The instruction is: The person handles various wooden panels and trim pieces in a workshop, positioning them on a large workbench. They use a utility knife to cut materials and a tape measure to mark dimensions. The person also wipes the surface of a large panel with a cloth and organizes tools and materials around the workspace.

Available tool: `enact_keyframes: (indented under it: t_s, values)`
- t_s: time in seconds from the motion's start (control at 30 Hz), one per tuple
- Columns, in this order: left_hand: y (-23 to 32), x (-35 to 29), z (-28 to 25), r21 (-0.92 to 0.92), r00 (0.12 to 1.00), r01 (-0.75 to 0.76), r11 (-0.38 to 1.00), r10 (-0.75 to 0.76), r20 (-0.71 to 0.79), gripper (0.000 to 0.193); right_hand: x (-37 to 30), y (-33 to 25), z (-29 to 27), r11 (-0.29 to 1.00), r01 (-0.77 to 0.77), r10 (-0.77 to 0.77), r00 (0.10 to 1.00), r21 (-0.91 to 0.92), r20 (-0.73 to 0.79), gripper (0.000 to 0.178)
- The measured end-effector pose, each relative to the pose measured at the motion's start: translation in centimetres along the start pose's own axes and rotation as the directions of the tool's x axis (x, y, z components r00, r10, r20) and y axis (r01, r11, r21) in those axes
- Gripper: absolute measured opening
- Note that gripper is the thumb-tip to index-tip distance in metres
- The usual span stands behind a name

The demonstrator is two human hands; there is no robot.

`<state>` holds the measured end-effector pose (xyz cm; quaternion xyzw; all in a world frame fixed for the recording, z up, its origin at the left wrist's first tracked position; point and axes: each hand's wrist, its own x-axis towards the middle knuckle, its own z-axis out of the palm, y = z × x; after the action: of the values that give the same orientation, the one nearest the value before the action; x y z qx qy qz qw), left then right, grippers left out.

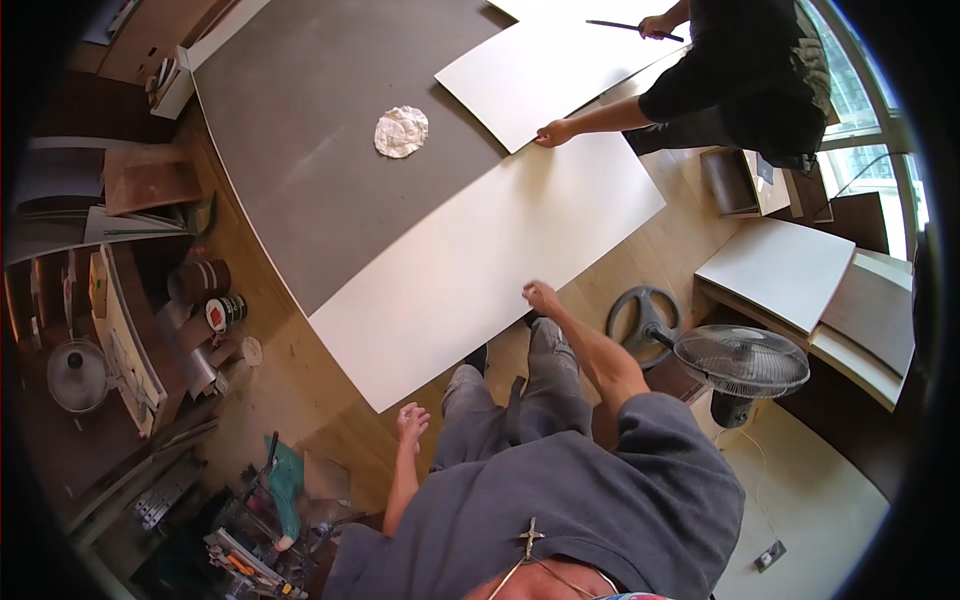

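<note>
A long white board lies in front of me, along the near side of a grey work surface. My right hand hovers by the board's near edge with fingers curled in; whether anything small is in them does not show. Off the board's near left corner, my left hand hangs with loosely bent fingers apart, holding nothing. Across the table a co-worker's hand grips the corner of a second white board, which overlaps the first. The co-worker's other hand holds a thin dark stick-like tool.
A crumpled white cloth rests on the grey surface. To my right stand a black fan, a grey handwheel and stacked panels. On the left are a paint can, another fan and cluttered tools.
</note>
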<state>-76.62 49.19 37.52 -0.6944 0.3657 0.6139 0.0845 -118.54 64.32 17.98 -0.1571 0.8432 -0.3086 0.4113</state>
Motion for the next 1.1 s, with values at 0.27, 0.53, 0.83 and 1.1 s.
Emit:
enact_keyframes:
  t_s: [0.27,0.53,0.83,1.1]
  values:
    - [0.1,-3.2,8.9,-0.187,1.0,0.024,0.982,-0.021,0.018,0.046,15.0,-9.8,-8.6,0.969,0.164,-0.145,0.983,-0.186,0.113,0.03]
    - [-1.2,0.3,13.4,-0.345,0.995,0.082,0.935,-0.096,-0.025,0.038,29.3,-21.1,-2.9,0.941,0.313,-0.29,0.943,-0.131,0.166,0.045]
    - [-3.6,3.8,12.2,-0.258,0.986,0.056,0.964,-0.093,-0.136,0.036,46.7,-31.1,6.6,0.878,0.092,-0.017,0.987,0.47,-0.162,0.069]
    - [-3.4,5.4,11.9,-0.395,0.983,0.102,0.913,-0.154,-0.101,0.032,44.3,-31.2,11.9,0.905,0.339,-0.382,0.914,0.256,0.138,0.019]
